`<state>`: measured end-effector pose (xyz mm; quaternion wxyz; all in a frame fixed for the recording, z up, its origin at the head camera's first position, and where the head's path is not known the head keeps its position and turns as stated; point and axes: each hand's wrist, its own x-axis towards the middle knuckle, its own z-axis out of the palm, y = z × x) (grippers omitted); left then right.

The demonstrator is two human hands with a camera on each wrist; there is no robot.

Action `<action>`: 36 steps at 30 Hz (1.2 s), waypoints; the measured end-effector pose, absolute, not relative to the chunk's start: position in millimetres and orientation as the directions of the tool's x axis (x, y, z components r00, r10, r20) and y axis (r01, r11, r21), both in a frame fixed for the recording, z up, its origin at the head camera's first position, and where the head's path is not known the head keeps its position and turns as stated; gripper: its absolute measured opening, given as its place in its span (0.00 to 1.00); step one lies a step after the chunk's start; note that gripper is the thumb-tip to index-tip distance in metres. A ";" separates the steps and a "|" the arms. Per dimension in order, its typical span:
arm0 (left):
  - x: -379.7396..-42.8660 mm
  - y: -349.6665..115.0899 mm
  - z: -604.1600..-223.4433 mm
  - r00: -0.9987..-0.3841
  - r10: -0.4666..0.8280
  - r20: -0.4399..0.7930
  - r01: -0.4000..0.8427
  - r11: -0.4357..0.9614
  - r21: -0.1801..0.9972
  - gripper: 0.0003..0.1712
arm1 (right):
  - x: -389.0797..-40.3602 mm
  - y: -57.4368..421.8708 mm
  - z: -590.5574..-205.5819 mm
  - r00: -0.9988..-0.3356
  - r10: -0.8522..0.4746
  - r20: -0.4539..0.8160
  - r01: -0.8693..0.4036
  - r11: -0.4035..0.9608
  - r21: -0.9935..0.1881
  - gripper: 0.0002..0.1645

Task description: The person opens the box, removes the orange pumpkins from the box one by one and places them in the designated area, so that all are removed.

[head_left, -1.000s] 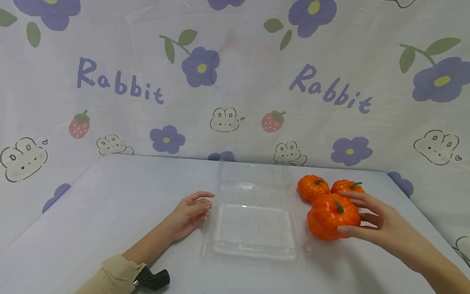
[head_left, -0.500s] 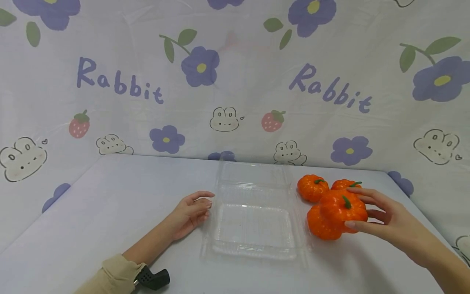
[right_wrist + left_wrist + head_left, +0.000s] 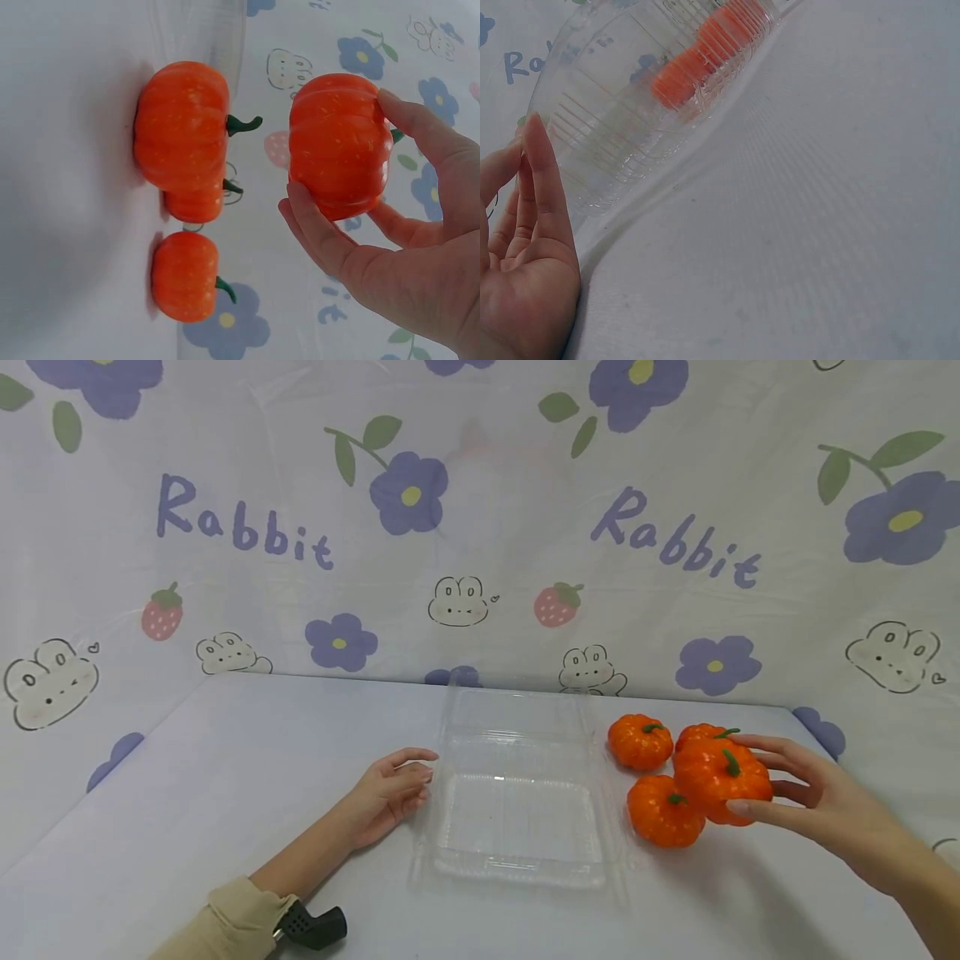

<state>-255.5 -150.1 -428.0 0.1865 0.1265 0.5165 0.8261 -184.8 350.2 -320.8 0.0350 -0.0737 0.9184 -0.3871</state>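
Observation:
In the head view my right hand [image 3: 825, 785] holds an orange pumpkin [image 3: 722, 779] with a green stem, fingers and thumb around its sides. The right wrist view shows this pumpkin [image 3: 341, 146] held up, apart from the others. My left hand [image 3: 393, 797] is at the left edge of an open clear plastic clamshell container [image 3: 517, 872], whose lid [image 3: 517, 714] lies back toward the wall. In the left wrist view, the thumb and a finger of the left hand [image 3: 529, 247] come together at the rim of the container [image 3: 607, 142].
Three more orange pumpkins sit right of the container: a front one [image 3: 663, 814], a back left one [image 3: 639, 743] and a back right one [image 3: 697, 735], partly hidden. A white table [image 3: 187, 835] carries everything. Behind hangs a rabbit-and-flower cloth [image 3: 495, 510].
My right hand has carried its pumpkin to the right and slightly up, uncovering the front pumpkin that it hid before. The left hand and the container stay put.

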 end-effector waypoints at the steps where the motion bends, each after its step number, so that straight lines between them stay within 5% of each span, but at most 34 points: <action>1: -255.7 -149.8 -428.0 -0.898 0.439 0.013 -0.181 -0.398 0.899 0.15 | -184.9 351.2 -320.4 -0.987 -0.161 -0.013 -0.104 0.692 -0.715 0.42; 36: -256.1 -149.7 -428.6 -0.898 0.440 0.021 -0.176 -0.402 0.899 0.15 | -202.9 388.5 -336.2 -0.984 -0.149 -0.096 -0.031 0.680 -0.733 0.41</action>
